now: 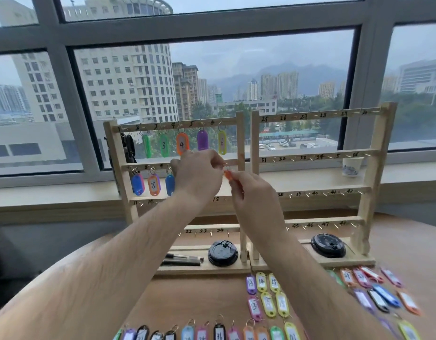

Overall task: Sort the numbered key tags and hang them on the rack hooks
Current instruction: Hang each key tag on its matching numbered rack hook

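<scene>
Black tag 36 (219, 333), right hand (251, 192) pinching orange tag (228, 174), left hand (197, 173) pinching its ring (225, 165)

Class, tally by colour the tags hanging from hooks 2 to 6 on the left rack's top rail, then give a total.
Green tags: 2
Orange tag: 1
Purple tag: 1
Yellow tag: 1
Total: 5

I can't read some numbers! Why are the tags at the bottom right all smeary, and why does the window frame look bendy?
Head view: the loose tags near the right edge are blurred, so their numbers can't be read; the hung tag 4 is sharp; the window frame bows because of the wide-angle lens; the light is soft grey daylight, with no hard shadows.
</scene>
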